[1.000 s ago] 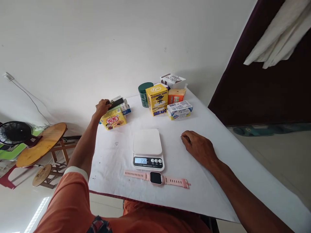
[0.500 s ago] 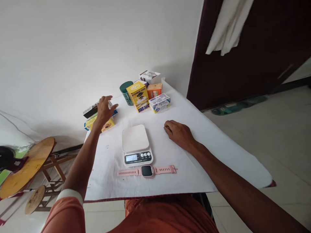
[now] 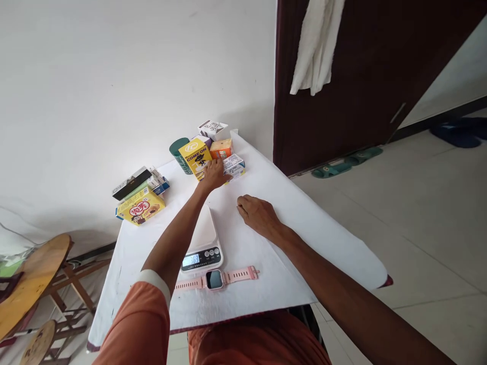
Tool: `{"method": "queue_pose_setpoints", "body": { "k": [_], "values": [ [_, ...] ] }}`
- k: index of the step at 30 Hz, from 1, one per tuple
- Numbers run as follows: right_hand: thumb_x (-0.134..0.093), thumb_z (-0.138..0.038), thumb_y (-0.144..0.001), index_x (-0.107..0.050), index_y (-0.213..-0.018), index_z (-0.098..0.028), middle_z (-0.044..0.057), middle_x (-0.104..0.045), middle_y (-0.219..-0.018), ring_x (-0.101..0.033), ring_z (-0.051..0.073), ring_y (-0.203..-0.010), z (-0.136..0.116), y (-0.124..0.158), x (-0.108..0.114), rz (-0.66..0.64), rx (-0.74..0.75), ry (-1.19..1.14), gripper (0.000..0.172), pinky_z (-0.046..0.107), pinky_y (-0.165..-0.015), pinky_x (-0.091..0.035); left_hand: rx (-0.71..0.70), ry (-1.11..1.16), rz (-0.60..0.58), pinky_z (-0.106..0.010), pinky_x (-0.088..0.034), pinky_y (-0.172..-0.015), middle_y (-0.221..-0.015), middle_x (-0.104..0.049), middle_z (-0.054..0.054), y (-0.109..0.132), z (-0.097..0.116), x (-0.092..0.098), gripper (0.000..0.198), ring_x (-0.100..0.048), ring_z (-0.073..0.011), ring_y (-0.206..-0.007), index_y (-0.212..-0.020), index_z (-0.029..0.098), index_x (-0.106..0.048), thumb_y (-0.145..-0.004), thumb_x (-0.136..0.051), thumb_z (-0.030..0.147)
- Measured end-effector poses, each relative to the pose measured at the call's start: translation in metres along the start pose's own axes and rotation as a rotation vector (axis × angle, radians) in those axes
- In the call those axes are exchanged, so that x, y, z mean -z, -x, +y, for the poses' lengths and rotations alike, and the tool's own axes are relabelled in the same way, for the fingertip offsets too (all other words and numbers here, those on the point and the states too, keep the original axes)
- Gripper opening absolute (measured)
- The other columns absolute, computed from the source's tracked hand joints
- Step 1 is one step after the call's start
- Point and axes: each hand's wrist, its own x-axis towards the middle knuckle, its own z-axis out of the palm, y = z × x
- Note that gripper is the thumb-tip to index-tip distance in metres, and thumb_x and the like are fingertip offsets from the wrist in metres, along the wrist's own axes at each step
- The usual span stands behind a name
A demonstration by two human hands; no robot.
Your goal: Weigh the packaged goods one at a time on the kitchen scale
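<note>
My left hand [image 3: 215, 175] reaches over the kitchen scale to the back boxes, thumb spread from the fingers. It is in front of the yellow "COME ON" box [image 3: 195, 154] and beside a small white and blue box [image 3: 235, 166], partly covering both; contact is unclear. My right hand [image 3: 259, 215] rests on the white tabletop with its fingers curled and nothing visible in them. Under my left forearm, the white scale [image 3: 205, 233] is partly hidden, its display lit. A smartwatch with a pink strap [image 3: 214, 279] lies flat in front of the scale.
Behind the yellow box stand a green canister [image 3: 180, 152], an orange box [image 3: 221, 148] and a white box [image 3: 213, 130]. Several cartons, including a yellow snack box [image 3: 141, 207], lean together at the left. Wall and dark door [image 3: 365, 76] border the table's back.
My left hand has moved right, from above the left cartons to the yellow and the white-blue boxes. My right hand stays curled on the table. The view has shifted.
</note>
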Motion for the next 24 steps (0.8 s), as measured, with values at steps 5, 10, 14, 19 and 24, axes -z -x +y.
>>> {"method": "queue_pose_setpoints", "body": {
  "k": [5, 10, 14, 19, 24],
  "values": [
    [-0.045, -0.017, -0.106, -0.068, -0.105, -0.018, 0.010, -0.077, -0.108, -0.072, 0.021, -0.094, -0.002, -0.001, 0.005, -0.040, -0.014, 0.008, 0.023, 0.030, -0.069, -0.038, 0.004, 0.027, -0.005, -0.052, -0.045, -0.110, -0.137, -0.062, -0.018, 0.006, 0.000, 0.008, 0.063, -0.057, -0.0364, -0.132, -0.131, 0.018, -0.055, -0.077, -0.086, 0.028],
    [-0.045, -0.015, -0.106, -0.069, -0.107, -0.016, 0.010, -0.076, -0.111, -0.071, 0.021, -0.096, -0.004, 0.000, 0.009, -0.058, -0.019, -0.001, 0.023, 0.031, -0.070, -0.039, -0.064, 0.146, 0.074, -0.047, -0.050, -0.103, -0.129, -0.067, -0.012, 0.059, -0.007, 0.046, 0.054, -0.064, -0.0309, -0.119, -0.127, 0.019, -0.058, -0.082, -0.083, 0.033],
    [-0.049, -0.017, -0.104, -0.068, -0.105, -0.018, 0.010, -0.076, -0.110, -0.070, 0.021, -0.093, -0.002, 0.000, 0.006, -0.027, -0.016, -0.010, 0.019, 0.030, -0.069, -0.037, -0.108, 0.223, 0.058, -0.043, -0.053, -0.097, -0.125, -0.069, -0.008, 0.142, -0.029, 0.068, 0.057, -0.065, -0.0280, -0.112, -0.131, 0.023, -0.058, -0.085, -0.081, 0.046],
    [-0.049, -0.017, -0.102, -0.066, -0.096, -0.020, 0.010, -0.077, -0.104, -0.069, 0.021, -0.087, 0.003, 0.001, -0.002, 0.036, 0.014, -0.034, 0.019, 0.031, -0.068, -0.036, 0.035, 0.189, 0.085, -0.047, -0.051, -0.100, -0.122, -0.069, -0.008, 0.229, -0.060, 0.062, 0.052, -0.065, -0.0294, -0.112, -0.129, 0.025, -0.058, -0.087, -0.079, 0.046],
    [-0.048, -0.019, -0.099, -0.064, -0.089, -0.022, 0.008, -0.076, -0.094, -0.066, 0.021, -0.078, 0.009, 0.002, -0.011, 0.108, 0.056, -0.081, 0.018, 0.032, -0.067, -0.038, 0.099, 0.154, 0.065, -0.052, -0.047, -0.105, -0.124, -0.066, -0.010, 0.261, -0.070, 0.044, 0.052, -0.061, -0.0318, -0.118, -0.132, 0.024, -0.057, -0.087, -0.079, 0.040]
  ]
}}
